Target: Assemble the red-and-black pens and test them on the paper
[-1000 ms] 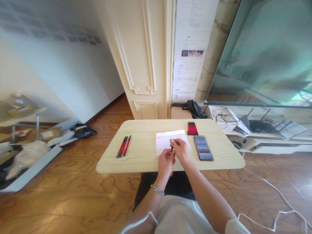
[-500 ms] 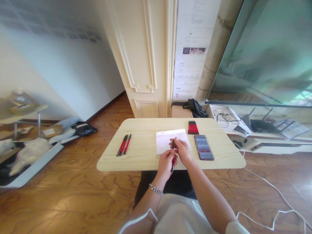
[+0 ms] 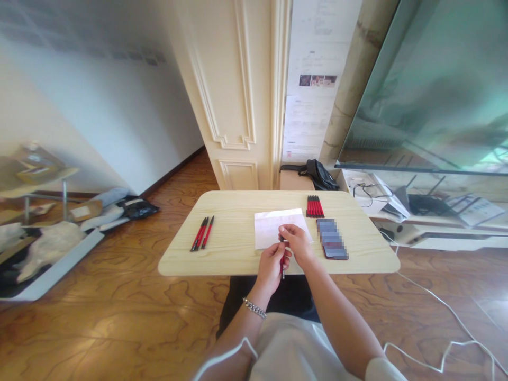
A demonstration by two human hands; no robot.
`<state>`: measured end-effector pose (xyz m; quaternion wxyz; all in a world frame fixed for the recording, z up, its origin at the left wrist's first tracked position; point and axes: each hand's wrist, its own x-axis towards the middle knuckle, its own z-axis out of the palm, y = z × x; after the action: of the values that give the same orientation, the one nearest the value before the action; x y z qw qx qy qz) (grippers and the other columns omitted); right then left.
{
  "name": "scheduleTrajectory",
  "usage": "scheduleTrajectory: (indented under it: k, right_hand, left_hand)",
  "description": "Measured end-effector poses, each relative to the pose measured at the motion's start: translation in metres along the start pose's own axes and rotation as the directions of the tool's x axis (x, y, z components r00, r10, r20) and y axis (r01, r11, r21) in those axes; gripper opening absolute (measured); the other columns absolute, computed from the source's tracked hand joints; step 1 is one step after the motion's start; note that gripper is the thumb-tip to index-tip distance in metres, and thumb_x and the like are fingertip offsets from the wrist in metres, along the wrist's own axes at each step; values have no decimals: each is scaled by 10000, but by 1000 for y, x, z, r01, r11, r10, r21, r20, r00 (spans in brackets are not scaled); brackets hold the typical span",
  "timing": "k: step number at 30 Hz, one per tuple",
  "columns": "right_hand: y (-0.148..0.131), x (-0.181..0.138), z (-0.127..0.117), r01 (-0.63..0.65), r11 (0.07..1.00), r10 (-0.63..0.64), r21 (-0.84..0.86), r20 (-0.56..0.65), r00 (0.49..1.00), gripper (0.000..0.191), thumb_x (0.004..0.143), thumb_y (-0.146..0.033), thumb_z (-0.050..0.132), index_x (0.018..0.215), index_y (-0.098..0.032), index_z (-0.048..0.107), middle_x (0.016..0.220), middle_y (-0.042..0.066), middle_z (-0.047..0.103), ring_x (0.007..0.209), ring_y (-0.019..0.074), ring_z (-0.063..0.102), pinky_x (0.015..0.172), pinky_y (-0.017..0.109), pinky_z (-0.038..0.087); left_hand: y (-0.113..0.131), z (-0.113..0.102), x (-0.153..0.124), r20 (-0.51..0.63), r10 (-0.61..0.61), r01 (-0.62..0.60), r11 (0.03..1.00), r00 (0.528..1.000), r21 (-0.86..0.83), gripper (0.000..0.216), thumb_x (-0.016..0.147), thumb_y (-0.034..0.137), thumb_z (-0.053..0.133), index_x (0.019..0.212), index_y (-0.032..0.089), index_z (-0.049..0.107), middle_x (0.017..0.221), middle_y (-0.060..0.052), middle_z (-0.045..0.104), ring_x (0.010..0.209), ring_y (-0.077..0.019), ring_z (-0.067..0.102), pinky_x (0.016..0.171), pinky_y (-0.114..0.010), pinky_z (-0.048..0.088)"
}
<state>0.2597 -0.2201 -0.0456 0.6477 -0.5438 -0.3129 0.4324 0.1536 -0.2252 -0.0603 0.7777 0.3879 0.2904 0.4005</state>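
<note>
My left hand is closed around a red and black pen, whose one end points down toward my lap. At the pen's upper black end, the fingers of my right hand are pinched together; they hide most of that end. Both hands are close together above a white sheet of paper on the small table. Several red and black pens lie side by side in a row at the back right. To the left, three more such pens lie at a slant.
A phone with a blurred-out screen lies on the pale wooden table, right of the paper. Behind the table are a black bag and a white box with cables. A white cord runs over the floor at the right.
My right hand's fingers have closed in over the pen's upper end, which stuck up more visibly before. The pen's lower end has shifted slightly. My left hand keeps its hold.
</note>
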Motion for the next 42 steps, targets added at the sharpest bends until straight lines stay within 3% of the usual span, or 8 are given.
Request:
scheduleTrajectory:
  k: [6,11,17,21,27,30,36,42]
  right_hand:
    - [2,2,-3,-90,994,82,60,118,990,442,722,-546,647,894,-138,655,778,71,655,523,105,530,415,211,372]
    - [3,2,-3,-4,1000,4,5,37,999,390,690,-509,704,839,-155,639,699,21,619,529,91,508,461,207,404]
    - [1,1,-3,-109,992,101,62,122,987,454,710,-551,657,904,-141,651,770,63,652,521,100,519,428,212,373]
    - [0,0,-4,-40,999,39,8,55,998,397,675,-509,711,848,-160,632,695,21,625,517,95,497,449,213,378]
    - [-1,0,-5,-88,995,81,53,127,989,418,707,-530,665,884,-152,654,777,57,657,573,122,551,476,233,397]
    - [-1,1,-5,-36,999,35,11,79,996,388,683,-509,701,835,-157,640,701,25,628,523,99,504,450,218,364]
    - [-2,-1,-6,-85,996,83,11,136,987,450,700,-552,661,904,-151,644,790,61,655,589,121,552,503,231,416]
    - [-3,-1,-7,-24,999,27,-30,93,995,391,671,-506,705,826,-153,639,683,24,619,549,107,513,493,225,395]
  left_hand:
    - [0,0,-1,-12,-9,9,1000,1000,-13,392,713,493,703,761,114,615,652,-25,587,468,-52,453,438,-199,285]
    - [-1,-1,-1,-1,14,-14,1000,1000,5,371,743,470,685,820,111,632,656,-24,580,479,-51,452,449,-196,288]
    - [-1,-2,-2,-4,38,-38,999,999,21,367,745,475,676,738,116,602,661,-28,578,482,-57,452,449,-202,292]
    - [0,-1,-2,-11,27,-26,999,1000,43,363,738,475,680,784,121,614,659,-28,585,481,-61,451,451,-201,299]
    - [-1,-2,-1,-15,11,-11,1000,1000,22,385,736,450,688,930,125,616,651,-13,586,471,-61,459,457,-197,319]
    - [-2,-3,-1,-2,25,-25,999,1000,23,359,755,434,676,929,127,610,659,-15,590,481,-61,465,459,-194,318]
    - [-1,-2,-1,-28,7,-7,1000,1000,11,400,713,445,708,931,124,608,644,-10,591,457,-54,459,446,-192,308]
    - [-1,-1,-2,-19,18,-17,999,1000,29,378,742,439,686,946,131,603,645,-7,593,459,-51,461,447,-188,301]
